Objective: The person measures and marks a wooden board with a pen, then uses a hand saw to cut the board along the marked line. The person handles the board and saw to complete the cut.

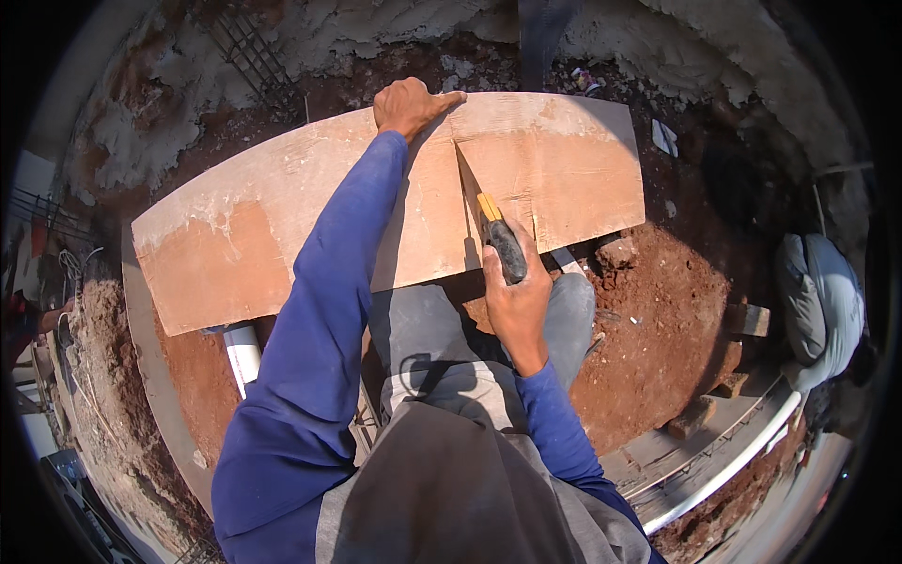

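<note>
A wide wooden board (583, 179), stained with dried mortar, lies crosswise in front of me above my knees. My left hand (408, 107) is closed over its far edge, with the thumb stretched along the edge to the right. The fingers beyond that edge are partly hidden. In my right hand (519, 305) is a handsaw (507, 248) with a black and yellow handle. Its narrow blade rests at the board's face and points toward the far edge, a little right of my left hand. The blade's shadow hides any cut line.
Reddish soil (672, 329) surrounds me. Steel rebar (249, 52) stands far left, and a white pipe (242, 355) shows under the board's left part. At the right are a filled pale sack (822, 305), wooden blocks (749, 320) and a long white pipe (728, 470).
</note>
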A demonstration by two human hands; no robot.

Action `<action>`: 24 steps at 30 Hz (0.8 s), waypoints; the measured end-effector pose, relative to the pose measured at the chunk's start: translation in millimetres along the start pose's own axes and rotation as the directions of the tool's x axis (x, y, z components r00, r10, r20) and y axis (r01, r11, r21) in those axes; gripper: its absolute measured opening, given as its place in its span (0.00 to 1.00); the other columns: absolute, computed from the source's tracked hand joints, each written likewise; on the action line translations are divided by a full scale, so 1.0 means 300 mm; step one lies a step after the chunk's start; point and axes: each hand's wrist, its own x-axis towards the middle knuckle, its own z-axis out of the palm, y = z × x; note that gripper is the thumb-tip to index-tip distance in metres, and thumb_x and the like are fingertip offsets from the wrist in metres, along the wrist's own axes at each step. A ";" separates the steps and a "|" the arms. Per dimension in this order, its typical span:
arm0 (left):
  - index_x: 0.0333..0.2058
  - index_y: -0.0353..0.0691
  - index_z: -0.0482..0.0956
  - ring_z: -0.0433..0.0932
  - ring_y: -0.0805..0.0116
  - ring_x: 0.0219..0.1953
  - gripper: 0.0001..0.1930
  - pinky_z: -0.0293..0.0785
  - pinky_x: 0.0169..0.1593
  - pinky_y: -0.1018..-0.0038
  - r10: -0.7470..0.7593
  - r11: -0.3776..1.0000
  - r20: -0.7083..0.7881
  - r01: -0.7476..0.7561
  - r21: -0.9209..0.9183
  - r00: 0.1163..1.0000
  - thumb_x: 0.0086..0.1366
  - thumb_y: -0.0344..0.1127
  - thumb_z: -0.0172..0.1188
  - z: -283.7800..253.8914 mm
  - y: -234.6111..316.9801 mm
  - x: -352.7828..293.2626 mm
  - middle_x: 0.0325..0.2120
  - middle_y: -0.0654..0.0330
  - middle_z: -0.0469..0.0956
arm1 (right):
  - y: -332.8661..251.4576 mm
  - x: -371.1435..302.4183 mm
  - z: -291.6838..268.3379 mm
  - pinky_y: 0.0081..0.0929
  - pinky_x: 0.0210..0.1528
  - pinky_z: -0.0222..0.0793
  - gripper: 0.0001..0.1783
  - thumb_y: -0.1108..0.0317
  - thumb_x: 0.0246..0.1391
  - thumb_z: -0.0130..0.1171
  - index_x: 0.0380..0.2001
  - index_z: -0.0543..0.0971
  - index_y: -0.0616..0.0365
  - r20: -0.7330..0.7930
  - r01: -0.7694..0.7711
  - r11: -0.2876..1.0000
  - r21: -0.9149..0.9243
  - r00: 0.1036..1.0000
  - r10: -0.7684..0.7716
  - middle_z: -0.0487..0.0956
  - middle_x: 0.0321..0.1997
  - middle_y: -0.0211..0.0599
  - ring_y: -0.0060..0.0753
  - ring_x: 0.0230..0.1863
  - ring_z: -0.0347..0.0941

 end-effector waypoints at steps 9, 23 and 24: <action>0.16 0.35 0.82 0.79 0.59 0.20 0.38 0.73 0.30 0.65 -0.022 0.995 0.005 0.023 -0.095 1.000 0.45 0.75 0.64 0.021 -0.013 -0.009 0.14 0.53 0.79 | 0.014 0.089 0.051 0.29 0.45 0.75 0.22 0.71 0.59 0.62 0.55 0.74 0.68 -0.008 0.071 0.997 0.011 0.997 -0.071 0.82 0.44 0.49 0.34 0.42 0.80; 0.14 0.39 0.81 0.75 0.63 0.16 0.35 0.67 0.23 0.67 -0.051 0.998 -0.007 0.050 -0.047 0.999 0.46 0.72 0.66 0.005 -0.097 0.019 0.12 0.57 0.76 | 0.044 -0.036 0.007 0.32 0.45 0.76 0.24 0.68 0.59 0.62 0.55 0.73 0.69 0.006 0.049 0.998 0.025 0.999 -0.049 0.82 0.43 0.57 0.43 0.44 0.83; 0.14 0.39 0.81 0.75 0.63 0.16 0.35 0.67 0.23 0.67 -0.043 0.995 0.006 0.043 -0.086 0.999 0.46 0.72 0.66 0.026 -0.069 0.010 0.12 0.57 0.76 | 0.030 -0.181 -0.068 0.32 0.48 0.75 0.24 0.68 0.59 0.62 0.56 0.72 0.70 -0.011 0.050 0.999 -0.013 0.999 -0.050 0.81 0.46 0.57 0.43 0.47 0.82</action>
